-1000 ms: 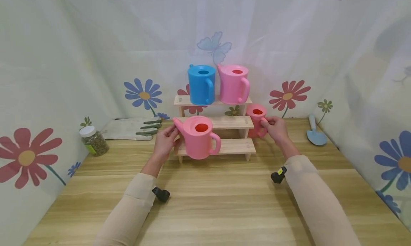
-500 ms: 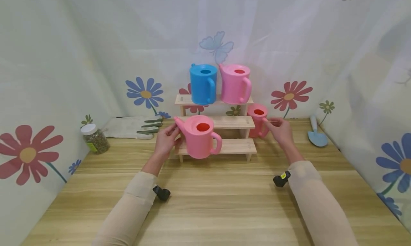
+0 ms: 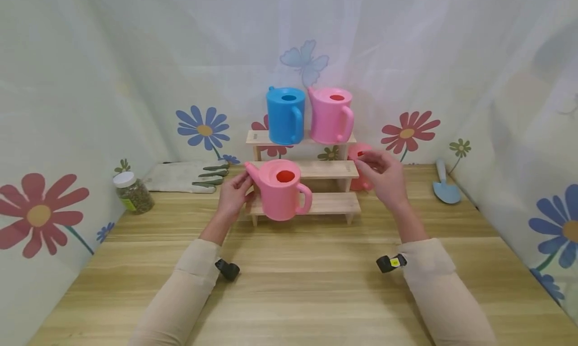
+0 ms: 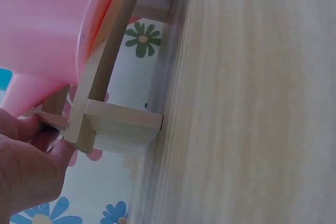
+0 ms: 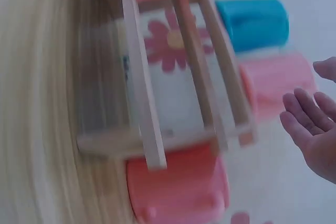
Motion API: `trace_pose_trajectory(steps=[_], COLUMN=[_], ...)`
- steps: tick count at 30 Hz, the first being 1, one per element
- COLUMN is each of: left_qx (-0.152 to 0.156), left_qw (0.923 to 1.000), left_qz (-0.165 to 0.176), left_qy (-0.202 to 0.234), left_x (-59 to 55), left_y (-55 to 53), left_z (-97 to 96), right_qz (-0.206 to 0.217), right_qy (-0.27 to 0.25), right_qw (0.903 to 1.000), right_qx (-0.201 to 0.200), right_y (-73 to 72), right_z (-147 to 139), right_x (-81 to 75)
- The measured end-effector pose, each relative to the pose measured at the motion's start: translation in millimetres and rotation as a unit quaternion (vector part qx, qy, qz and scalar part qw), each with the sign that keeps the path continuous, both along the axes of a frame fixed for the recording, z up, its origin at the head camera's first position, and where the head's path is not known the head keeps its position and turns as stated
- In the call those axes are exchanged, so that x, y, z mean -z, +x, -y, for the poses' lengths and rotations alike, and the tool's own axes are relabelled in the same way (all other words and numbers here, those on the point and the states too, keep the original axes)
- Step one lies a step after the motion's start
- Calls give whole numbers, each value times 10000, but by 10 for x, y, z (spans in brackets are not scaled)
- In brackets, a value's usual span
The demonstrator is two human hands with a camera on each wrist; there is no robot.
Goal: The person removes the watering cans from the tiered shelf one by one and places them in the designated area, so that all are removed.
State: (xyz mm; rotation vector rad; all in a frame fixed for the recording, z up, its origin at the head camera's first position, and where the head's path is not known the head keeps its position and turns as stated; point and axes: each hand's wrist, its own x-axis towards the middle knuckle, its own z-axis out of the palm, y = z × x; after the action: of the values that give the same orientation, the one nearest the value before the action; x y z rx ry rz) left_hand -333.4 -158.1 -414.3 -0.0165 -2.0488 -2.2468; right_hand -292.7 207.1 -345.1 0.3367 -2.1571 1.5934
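Note:
A small three-step wooden shelf [image 3: 334, 170] stands on the table. My left hand [image 3: 233, 195] holds its left end; the fingers lie against the plank ends in the left wrist view. Just beside that hand a pink watering can [image 3: 279, 198] sits on the bottom step, spout to the left. My right hand [image 3: 384, 178] is by the shelf's right side, fingers apart and holding nothing, partly hiding another pink watering can [image 3: 356, 179] on the table there. On the top step are a blue watering can [image 3: 283, 118] and a lighter pink watering can [image 3: 326, 119].
Left of the shelf lies a pair of pale gloves [image 3: 178, 177], with a white-lidded jar [image 3: 134, 195] near the table's left edge. A blue trowel [image 3: 446, 189] lies at the far right. A flowered curtain [image 3: 217, 50] hangs close behind and at both sides.
My right hand has let go of the handle of the pink watering can beside the shelf and moved slightly left and up. The left hand keeps its place at the shelf.

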Motion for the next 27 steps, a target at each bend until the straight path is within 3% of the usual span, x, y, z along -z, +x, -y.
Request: trace_pose_trajectory(steps=[4,7,16,22,27], left_qx=[7,1,65,48,72], left_qw=[10000,10000,9999,10000,10000], left_qz=[18,27,134,43,13], left_qy=[20,61,89,31,0], left_x=[16,21,40,38,38], left_y=[-3,-2,-33,-40,-30], left_z=[-18,-25,-24,-7,2], right_qz=[-20,99,186,101,138], right_qy=[105,167,-172,-248,-306], right_qw=[9964,9942,9914,9893,9916], right_qx=[-839,-1059,-1281,-1436,-1249], right_y=[69,122,192,211,239], right_z=[300,517,903,1008,1038], right_x=[99,225,558,604,598])
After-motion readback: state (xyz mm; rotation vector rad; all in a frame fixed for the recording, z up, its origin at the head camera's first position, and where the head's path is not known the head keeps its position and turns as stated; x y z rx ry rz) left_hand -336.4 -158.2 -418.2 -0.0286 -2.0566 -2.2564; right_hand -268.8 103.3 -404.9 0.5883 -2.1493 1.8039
